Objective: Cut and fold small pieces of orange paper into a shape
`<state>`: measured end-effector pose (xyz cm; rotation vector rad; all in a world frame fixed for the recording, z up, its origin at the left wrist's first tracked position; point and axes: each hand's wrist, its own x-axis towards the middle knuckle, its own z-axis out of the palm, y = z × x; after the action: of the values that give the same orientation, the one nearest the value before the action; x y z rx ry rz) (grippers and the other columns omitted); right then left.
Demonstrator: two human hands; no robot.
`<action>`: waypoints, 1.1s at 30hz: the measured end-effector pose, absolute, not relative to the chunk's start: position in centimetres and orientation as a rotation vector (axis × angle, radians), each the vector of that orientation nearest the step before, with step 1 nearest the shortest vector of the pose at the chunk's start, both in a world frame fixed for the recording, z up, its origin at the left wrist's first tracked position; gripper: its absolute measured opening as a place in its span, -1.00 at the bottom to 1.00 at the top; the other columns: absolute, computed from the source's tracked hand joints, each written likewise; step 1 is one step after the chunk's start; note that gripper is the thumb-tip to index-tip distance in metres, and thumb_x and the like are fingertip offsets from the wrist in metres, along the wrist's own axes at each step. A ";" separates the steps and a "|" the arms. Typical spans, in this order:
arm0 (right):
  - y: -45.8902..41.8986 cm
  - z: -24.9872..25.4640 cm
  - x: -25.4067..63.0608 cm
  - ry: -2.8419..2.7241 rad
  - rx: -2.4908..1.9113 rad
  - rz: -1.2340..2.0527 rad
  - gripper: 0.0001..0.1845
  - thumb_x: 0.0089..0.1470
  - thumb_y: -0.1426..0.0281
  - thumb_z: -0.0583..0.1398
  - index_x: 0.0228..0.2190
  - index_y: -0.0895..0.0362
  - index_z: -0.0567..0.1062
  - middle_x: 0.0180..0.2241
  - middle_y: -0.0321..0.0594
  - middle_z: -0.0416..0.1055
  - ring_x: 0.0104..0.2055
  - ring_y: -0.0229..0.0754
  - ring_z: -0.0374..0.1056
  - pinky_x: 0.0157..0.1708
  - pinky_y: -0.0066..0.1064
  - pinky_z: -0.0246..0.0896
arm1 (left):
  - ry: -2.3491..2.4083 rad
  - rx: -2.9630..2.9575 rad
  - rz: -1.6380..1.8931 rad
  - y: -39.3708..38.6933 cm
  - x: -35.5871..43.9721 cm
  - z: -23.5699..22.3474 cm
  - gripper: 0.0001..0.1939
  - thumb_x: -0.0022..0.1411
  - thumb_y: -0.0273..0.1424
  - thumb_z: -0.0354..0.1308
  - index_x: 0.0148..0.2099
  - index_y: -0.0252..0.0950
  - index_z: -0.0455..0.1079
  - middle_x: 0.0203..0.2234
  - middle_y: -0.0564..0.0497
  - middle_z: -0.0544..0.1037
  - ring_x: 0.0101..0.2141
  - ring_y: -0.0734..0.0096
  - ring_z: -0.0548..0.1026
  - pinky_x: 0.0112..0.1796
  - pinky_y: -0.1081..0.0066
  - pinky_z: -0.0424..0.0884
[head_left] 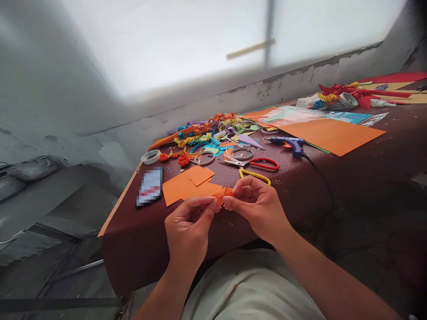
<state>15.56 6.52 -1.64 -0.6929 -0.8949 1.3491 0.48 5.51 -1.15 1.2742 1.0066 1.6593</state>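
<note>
A small piece of folded orange paper [224, 193] is pinched between both my hands, just above the front edge of the table. My left hand [191, 226] grips its left end with thumb and fingertips. At its right end, my right hand [258, 206] holds it between thumb and forefinger. Behind it lie flat orange paper pieces [178, 183], one small square resting on top. Scissors [248, 165] with one red and one yellow handle lie open just beyond my right hand.
A phone [150, 186] lies near the table's left edge, below a tape roll [151, 156]. A blue glue gun [290, 144] with a cord rests at right, before large orange sheets [336, 132]. Colourful paper scraps and flowers [213, 126] pile up at the back by the wall.
</note>
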 end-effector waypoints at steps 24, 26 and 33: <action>6.2 -2.0 15.9 -1.222 -0.563 1.029 -0.90 0.04 0.45 0.46 -0.39 0.04 0.66 -0.42 -0.29 0.58 -0.37 -0.26 0.49 -0.36 -0.48 0.43 | 0.924 1.621 1.465 5.0 -1.2 0.2 -0.89 0.21 -0.51 0.39 -0.30 -0.19 0.68 -0.35 0.02 0.67 -0.28 0.49 0.60 -0.22 0.61 0.53; 6.1 -2.0 15.8 -1.184 -0.601 1.044 -0.88 0.00 0.43 0.48 -0.42 0.05 0.65 -0.45 -0.31 0.58 -0.42 -0.27 0.48 -0.41 -0.50 0.41 | 0.920 1.554 1.485 5.1 -1.1 0.0 -0.93 0.19 -0.48 0.41 -0.30 -0.19 0.67 -0.35 0.01 0.67 -0.27 0.46 0.61 -0.21 0.57 0.55; 6.3 -2.2 15.6 -1.146 -0.613 1.094 -0.78 -0.06 0.40 0.51 -0.33 0.04 0.64 -0.38 -0.30 0.60 -0.34 -0.24 0.53 -0.33 -0.48 0.48 | 0.937 1.358 1.537 5.4 -0.8 -0.2 -0.83 0.05 -0.47 0.52 -0.32 -0.20 0.59 -0.46 0.12 0.65 -0.41 0.52 0.61 -0.30 0.59 0.57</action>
<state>15.59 6.33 -2.17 -0.6127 -1.1460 1.0939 -0.84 5.38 -0.19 1.3584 0.9370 1.5374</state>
